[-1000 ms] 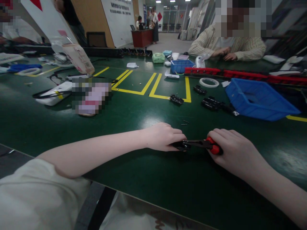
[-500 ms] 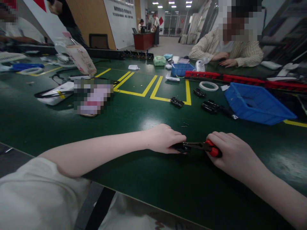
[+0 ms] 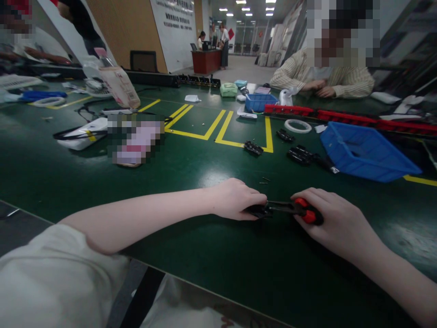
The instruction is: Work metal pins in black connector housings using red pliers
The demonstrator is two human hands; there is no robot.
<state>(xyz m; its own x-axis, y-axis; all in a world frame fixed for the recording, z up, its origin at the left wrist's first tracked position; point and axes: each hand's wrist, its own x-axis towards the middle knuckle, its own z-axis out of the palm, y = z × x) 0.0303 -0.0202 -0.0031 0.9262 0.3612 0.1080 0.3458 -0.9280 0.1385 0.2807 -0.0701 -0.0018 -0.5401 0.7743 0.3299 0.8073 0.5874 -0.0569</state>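
Note:
My left hand (image 3: 235,200) is closed on a small black part (image 3: 261,211), mostly hidden under the fingers. My right hand (image 3: 329,218) grips pliers (image 3: 283,207) by their red and black handles. The jaws point left and meet the black part; what exactly they pinch is too small to tell. Just beyond my hands, two thin metal pins (image 3: 264,181) lie on the green table (image 3: 211,246). Farther off are similar black parts, one (image 3: 253,147) on the yellow tape and another (image 3: 284,135) to its right.
At the right sits a blue bin (image 3: 368,155), with a black piece (image 3: 300,155) beside it. A tape roll (image 3: 297,126) and a red rail (image 3: 290,110) lie behind. To the left are a phone (image 3: 138,143), a white pouch (image 3: 82,133) and a bottle (image 3: 119,84). A person (image 3: 321,79) sits opposite.
The plier handles have turned slightly in my right hand and now show more of the red grips. My left hand stays closed on the black part. The whole view has shifted a little.

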